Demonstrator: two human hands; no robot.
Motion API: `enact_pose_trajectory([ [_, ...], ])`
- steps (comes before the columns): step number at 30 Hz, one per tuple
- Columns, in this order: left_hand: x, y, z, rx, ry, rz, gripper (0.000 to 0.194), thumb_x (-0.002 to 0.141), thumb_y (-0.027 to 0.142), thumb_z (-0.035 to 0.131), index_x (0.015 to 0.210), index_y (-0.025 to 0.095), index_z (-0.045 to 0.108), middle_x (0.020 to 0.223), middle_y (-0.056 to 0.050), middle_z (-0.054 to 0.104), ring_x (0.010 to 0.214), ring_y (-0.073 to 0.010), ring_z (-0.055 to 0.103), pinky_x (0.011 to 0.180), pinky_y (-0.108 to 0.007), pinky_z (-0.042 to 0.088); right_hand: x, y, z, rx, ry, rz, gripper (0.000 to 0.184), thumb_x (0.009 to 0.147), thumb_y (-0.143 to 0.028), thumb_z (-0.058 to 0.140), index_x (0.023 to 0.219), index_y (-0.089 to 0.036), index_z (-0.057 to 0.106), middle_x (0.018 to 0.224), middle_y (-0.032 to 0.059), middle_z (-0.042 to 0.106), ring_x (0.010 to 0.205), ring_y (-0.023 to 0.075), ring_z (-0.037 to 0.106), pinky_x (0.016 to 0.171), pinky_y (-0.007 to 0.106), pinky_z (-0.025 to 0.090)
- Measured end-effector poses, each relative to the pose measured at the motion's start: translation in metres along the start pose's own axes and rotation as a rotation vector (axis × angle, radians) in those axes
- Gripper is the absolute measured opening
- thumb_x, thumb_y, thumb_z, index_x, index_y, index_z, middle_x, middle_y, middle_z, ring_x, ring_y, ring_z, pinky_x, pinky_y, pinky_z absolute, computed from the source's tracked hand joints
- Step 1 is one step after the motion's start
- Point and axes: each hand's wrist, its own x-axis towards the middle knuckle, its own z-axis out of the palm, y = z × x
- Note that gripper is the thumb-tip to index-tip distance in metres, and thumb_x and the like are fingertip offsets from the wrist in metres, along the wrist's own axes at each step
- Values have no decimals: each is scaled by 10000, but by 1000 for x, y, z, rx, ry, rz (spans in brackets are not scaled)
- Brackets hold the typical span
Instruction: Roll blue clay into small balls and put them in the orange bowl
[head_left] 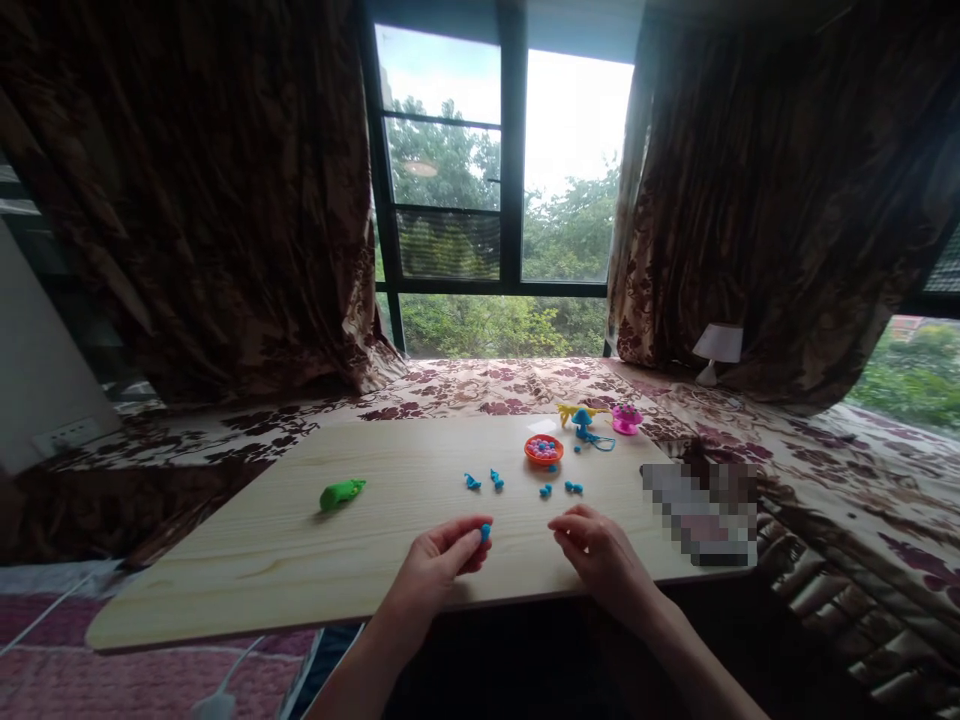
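Observation:
Thumb and fingers of my left hand [448, 552] pinch a small blue lump [485, 533] above the front of the table. Across from it, my right hand [600, 545] has its thumb and fingertips brought together; whether anything is between them I cannot make out. Just beyond the hands lie two blue pointed pieces [484, 480], a rounded blue pair [545, 491] and another blue piece [574, 487]. An orange bowl [527, 452] behind them holds pink and blue balls.
A green figure [341, 494] lies at left on the wooden table [262, 560]. At the back right stand a blue mushroom-shaped piece [582, 424], a yellow piece [568, 411] and a pink stand [625, 422]. A blurred-out item [705, 515] occupies the right edge.

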Motion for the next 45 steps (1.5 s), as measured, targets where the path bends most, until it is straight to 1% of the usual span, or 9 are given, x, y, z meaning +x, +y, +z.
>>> enact_pose_trajectory([
  [3, -7, 6, 6, -258, -61, -68, 450, 797, 431, 461, 1130, 140, 541, 963, -111, 665, 835, -157, 619, 791, -305, 473, 9, -17, 14, 109, 26, -14, 182, 867, -224, 407, 938, -187, 570, 834, 10, 587, 706, 100, 564, 646, 195, 437],
  [5, -7, 6, 5, -247, -45, -52, 441, 781, 432, 483, 1100, 138, 563, 931, -106, 671, 804, -160, 620, 769, -308, 480, 14, -26, 20, 152, 21, -40, 153, 859, -220, 427, 903, -190, 570, 858, 6, 588, 747, 96, 571, 649, 177, 442],
  [12, 6, -7, -8, 208, 229, 100, 205, 711, 319, 537, 846, 188, 619, 822, -23, 660, 797, -168, 591, 768, -286, 423, 9, -19, 12, 40, 0, -43, 118, 780, -161, 525, 843, -212, 611, 778, -10, 568, 669, 110, 540, 646, 224, 417],
  [21, 10, -15, -1, 643, 340, 274, 79, 753, 231, 473, 721, 207, 541, 769, -21, 568, 818, -183, 514, 768, -322, 371, 0, -3, 16, -137, -3, -41, 197, 766, -83, 483, 836, -211, 615, 843, 21, 581, 855, 166, 514, 782, 267, 380],
  [27, 5, -20, -10, 784, 284, 334, 190, 785, 175, 428, 854, 208, 603, 808, -27, 593, 843, -170, 517, 782, -305, 397, -16, -6, 10, -184, -34, -62, 245, 808, -85, 429, 830, -227, 627, 907, 23, 605, 892, 165, 527, 808, 272, 389],
  [30, -4, -19, -4, 853, 264, 351, 242, 825, 209, 388, 865, 215, 627, 844, -40, 609, 893, -180, 519, 817, -323, 395, -30, -12, 14, -269, -51, -128, 284, 847, -129, 404, 1030, -234, 594, 1124, 29, 574, 1045, 170, 495, 923, 306, 342],
  [34, -9, -17, 15, 924, 256, 363, 332, 857, 285, 342, 1076, 200, 575, 1138, -73, 583, 1086, -206, 475, 946, -385, 337, -33, -15, 26, -438, -72, -194, 347, 903, -229, 343, 1223, -227, 477, 1306, 28, 447, 1205, 168, 382, 1016, 348, 261],
  [39, -9, -20, 14, 1081, 211, 198, 517, 874, 427, 212, 1245, 153, 446, 1315, -98, 452, 1247, -234, 349, 1032, -481, 231, -26, 13, 27, -675, 1, -229, 441, 901, -365, 341, 1277, -150, 421, 1289, 101, 450, 1184, 223, 418, 965, 398, 340],
  [45, -19, -28, 18, 1133, 0, 114, 661, 827, 540, 190, 1319, 114, 306, 1401, -101, 231, 1296, -254, 230, 1049, -466, 221, -43, 33, 44, -789, 178, -563, 448, 862, -430, 412, 1208, -161, 505, 1201, 94, 528, 1053, 203, 544, 836, 286, 441],
])
